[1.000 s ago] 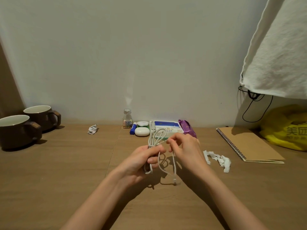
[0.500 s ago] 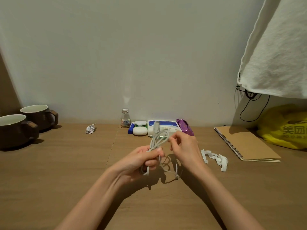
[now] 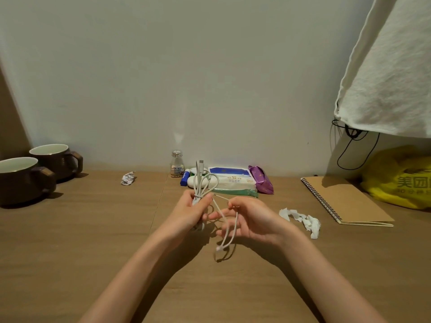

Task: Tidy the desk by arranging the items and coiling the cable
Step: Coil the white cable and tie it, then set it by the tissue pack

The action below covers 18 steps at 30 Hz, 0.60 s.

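Wooden tabletop (image 3: 93, 241) set against a pale wall, seen from above the forearms. Left hand (image 3: 186, 213), back toward the camera: its fingers are curled round the gathered loops of the white cable (image 3: 211, 180), held just above the tabletop. One plug end and a loop stand up beyond these fingers. Right hand (image 3: 256, 220), palm turned inward: thumb and forefinger pinch a single strand. The slack hangs below the fingers, and the second plug dangles close to the wood. The lower loops are hidden behind the left palm.

Beyond the fingers, along the wall:
- small bottle (image 3: 176, 163)
- blue tube (image 3: 184, 181)
- white case (image 3: 191, 181), partly covered by the cable
- tissue pack (image 3: 233, 179), print too small to read
- purple packet (image 3: 262, 183)

Left of the fingers: crumpled paper (image 3: 127, 178) and two brown mugs (image 3: 25, 180), the nearer cut off by the frame edge. Right of the fingers: torn tissue (image 3: 303, 221), spiral notebook (image 3: 345, 201), and a yellow bag (image 3: 401, 180), cut off at the edge.
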### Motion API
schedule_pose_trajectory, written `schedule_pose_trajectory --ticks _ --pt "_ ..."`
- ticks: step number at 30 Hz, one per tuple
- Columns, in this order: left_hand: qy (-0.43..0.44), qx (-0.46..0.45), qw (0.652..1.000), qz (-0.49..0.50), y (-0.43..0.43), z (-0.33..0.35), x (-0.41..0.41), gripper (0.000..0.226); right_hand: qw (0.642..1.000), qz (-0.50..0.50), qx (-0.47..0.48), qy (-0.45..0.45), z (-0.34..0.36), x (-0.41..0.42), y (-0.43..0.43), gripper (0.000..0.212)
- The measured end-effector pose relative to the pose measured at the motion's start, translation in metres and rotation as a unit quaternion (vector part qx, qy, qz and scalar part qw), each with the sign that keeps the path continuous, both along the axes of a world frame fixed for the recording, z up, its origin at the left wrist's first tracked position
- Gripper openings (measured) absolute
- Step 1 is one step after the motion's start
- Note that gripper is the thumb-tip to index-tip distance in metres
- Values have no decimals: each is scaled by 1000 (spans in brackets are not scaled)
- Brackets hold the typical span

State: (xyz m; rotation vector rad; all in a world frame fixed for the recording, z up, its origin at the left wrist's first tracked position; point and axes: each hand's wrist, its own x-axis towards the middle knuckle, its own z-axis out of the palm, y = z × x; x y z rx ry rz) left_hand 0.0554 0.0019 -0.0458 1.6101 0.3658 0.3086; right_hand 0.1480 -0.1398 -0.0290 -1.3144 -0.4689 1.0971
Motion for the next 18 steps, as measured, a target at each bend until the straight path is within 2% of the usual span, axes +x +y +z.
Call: schedule_pose_trajectory --ticks 2,3,4,5,7,10,14,16,18 --pt "-3 6 1000 0 1 1 -1 27 1000 12 12 24 -1 2 -1 18" --pt "-6 10 1000 4 1 1 -2 27 1000 12 7 7 -3 3 0 18" --pt "-11 13 1000 12 1 2 -1 27 999 6 -9 -47 -4 4 0 21" --pt "-20 14 999 25 2 1 -1 26 990 -4 -37 -137 -6 5 1 25" --pt "-43 2 997 68 4 -1 2 23 939 -19 -71 -337 -7 2 1 27" --pt "-52 36 986 152 13 -5 5 18 849 0 -87 -520 -10 -8 3 25" --pt "-45 264 938 222 27 -16 3 10 716 30 -116 -687 -13 -19 8 23" --pt "-53 367 903 217 28 -20 1 12 656 0 -93 -749 -10 -18 7 23" --pt "-76 444 877 165 29 -23 1 20 608 -41 -51 -791 -7 -12 4 24"
